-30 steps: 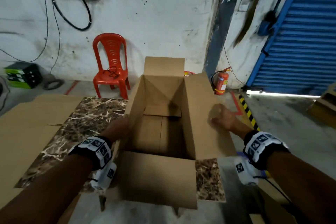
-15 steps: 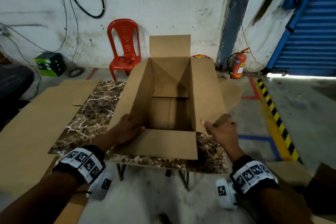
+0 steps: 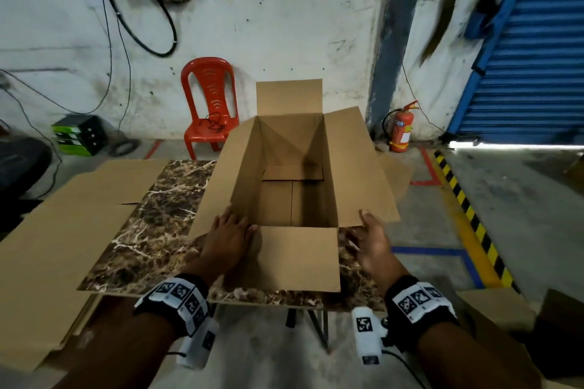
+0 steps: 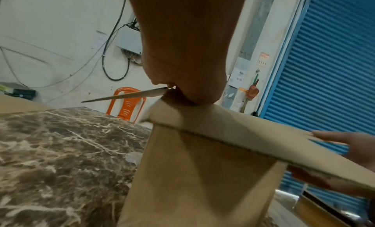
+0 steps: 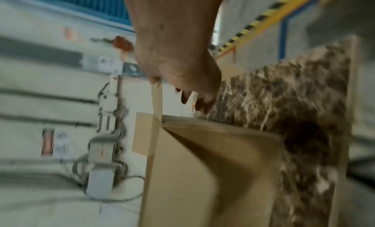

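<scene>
**Open box held at its 2 near corners**

Since 1 s ago both hands have left the long sides of the box point(image 3: 294, 199) and come to its near corners, and the box now sits farther in on the table point(image 3: 158, 221). The box stands upright at frame centre with all 4 top flaps open: left flap point(image 3: 221, 180), right flap point(image 3: 357, 167), near flap point(image 3: 300, 256) and far flap point(image 3: 289, 98).

The left hand point(image 3: 229, 238), lower centre-left, lies flat with straight fingers where the left and near flaps meet, gripping nothing. The right hand point(image 3: 374, 243), lower centre-right, pinches the near corner of the right flap, thumb above and fingers below.

Handling, as judged: the box is empty corrugated board, so it should be light, fairly stiff in the walls and not slippery. The flaps hinge freely, and a lift by 1 flap would likely fold it. Better holds are the 2 long walls low down, or under the base.

Count: 1 box, 4 flaps, 2 hands, 1 table, 1 chair point(image 3: 210, 104) at upper centre-left, and 1 extinguisher point(image 3: 401, 133) at centre right. Flat cardboard point(image 3: 57, 230) lies at left, its sheet number unclear.
</scene>
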Available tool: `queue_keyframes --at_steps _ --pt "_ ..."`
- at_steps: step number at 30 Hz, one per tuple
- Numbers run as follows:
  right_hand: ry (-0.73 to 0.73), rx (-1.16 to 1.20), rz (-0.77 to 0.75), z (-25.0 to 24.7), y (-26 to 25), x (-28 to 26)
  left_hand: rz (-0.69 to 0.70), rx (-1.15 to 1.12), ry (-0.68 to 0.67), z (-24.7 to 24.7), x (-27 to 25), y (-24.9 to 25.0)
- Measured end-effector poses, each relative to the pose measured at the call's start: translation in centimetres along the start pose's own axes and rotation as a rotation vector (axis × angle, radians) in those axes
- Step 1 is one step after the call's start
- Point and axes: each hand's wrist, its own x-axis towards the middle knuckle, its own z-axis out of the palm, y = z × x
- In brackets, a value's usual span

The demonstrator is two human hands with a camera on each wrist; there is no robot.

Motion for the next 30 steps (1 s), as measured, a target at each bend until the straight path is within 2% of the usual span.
queue_keyframes --at_steps 3,6,8,11,15,18,20,23,26,28,29,30 --pt "0.03 -0.282 -0.043 2.1 0.4 -0.6 0.07 -0.125 0.021 0.3 -0.1 0.0" --pt "0.064 -0.313 -0.104 4.1 0.2 -1.1 0.1 -0.197 0.092 0.5 -0.4 -1.3" --pt "0.095 -0.378 -0.222 5.7 -0.4 -1.9 0.104 -0.247 0.143 0.5 -0.3 -2.6" --pt "0.099 -0.533 -0.454 9.6 -1.3 -4.2 0.102 -0.328 0.098 0.1 0.2 -5.1" --pt "0.1 -0.917 -0.706 14.7 -0.5 -6.7 0.149 -0.392 0.101 -1.4 0.6 -7.1" --pt "0.061 -1.053 -0.649 18.6 1.3 -8.4 0.208 -0.508 0.083 -3.3 0.7 -7.6" --pt "0.012 -1.097 -0.642 21.3 2.7 -9.7 0.212 -0.696 0.053 -4.7 0.6 -7.7" --pt "-0.166 -1.18 -0.695 24.5 5.1 -10.1 0.213 -0.879 0.056 -5.7 1.4 -8.4" --pt "-0.374 -1.11 -0.681 26.0 7.0 -9.5 0.097 -0.917 0.093 -5.6 2.9 -11.4" --pt "-0.357 -1.013 -0.679 25.3 7.6 -8.1 -0.006 -1.014 0.145 -5.5 3.5 -13.1" --pt "-0.249 -1.053 -0.713 24.5 7.9 -7.0 -0.045 -1.033 0.185 -5.8 3.6 -13.8" --pt "-0.071 -1.149 -0.75 23.5 8.2 -5.9 -0.081 -1.046 0.221 -6.6 3.3 -14.2"
